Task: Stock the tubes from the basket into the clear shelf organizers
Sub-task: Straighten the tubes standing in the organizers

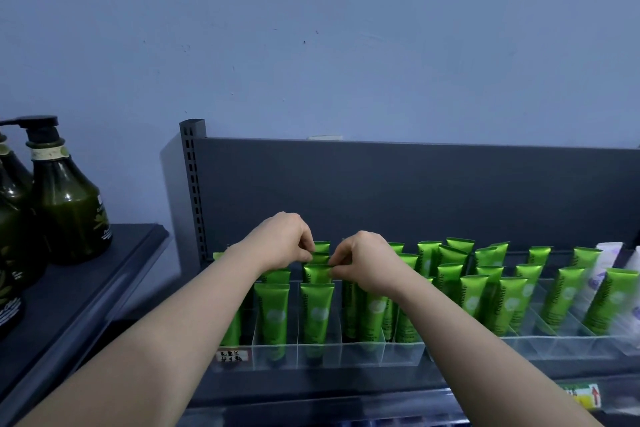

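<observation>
Clear organizers (363, 347) on the shelf (311, 388) hold green tubes (512, 302) upright in rows, with white tubes (604, 263) far right. In one lane, the right hand (363, 262) pinches the second tube (316, 276) by its crimped top. The left hand (287, 243) pinches the third tube (320, 257) just behind.

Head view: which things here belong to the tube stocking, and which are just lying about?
Job: shiny green plastic tubes; clear plastic shelf organizers; left hand and right hand, both pinching tube tops.
Lying about: dark green pump bottles; white-and-purple tubes; yellow shelf label.
</observation>
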